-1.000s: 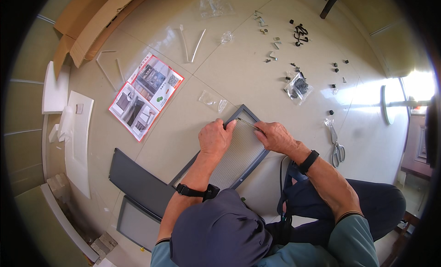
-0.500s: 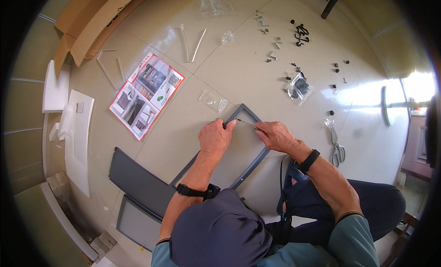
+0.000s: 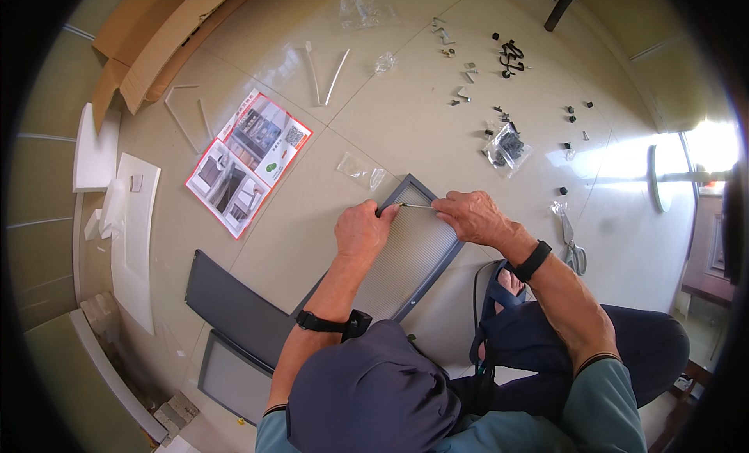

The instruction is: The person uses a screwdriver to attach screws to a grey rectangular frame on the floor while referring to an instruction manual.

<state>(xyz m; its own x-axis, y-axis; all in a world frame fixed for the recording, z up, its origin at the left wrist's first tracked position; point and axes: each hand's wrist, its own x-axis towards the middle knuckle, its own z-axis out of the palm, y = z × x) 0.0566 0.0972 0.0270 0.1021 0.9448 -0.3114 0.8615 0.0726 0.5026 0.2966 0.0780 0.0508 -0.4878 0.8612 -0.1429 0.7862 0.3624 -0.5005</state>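
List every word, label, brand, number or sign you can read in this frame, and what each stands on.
None can be read reliably.
Red-bordered leaflet: printed lines too small and blurred; a QR code and a green mark show, without legible wording.
White foam sheet: a small square patch, possibly a label; nothing readable.
Cardboard box: small dark marks, too unclear to call print.
Grey-framed mesh panel: no lettering visible.

sleeves point(image 3: 601, 406): teal | cuffs point(image 3: 596, 362): dark-striped | wristbands point(image 3: 534, 262): black, left one boxy | trousers point(image 3: 624, 336): navy | sandal strap point(image 3: 509, 299): blue
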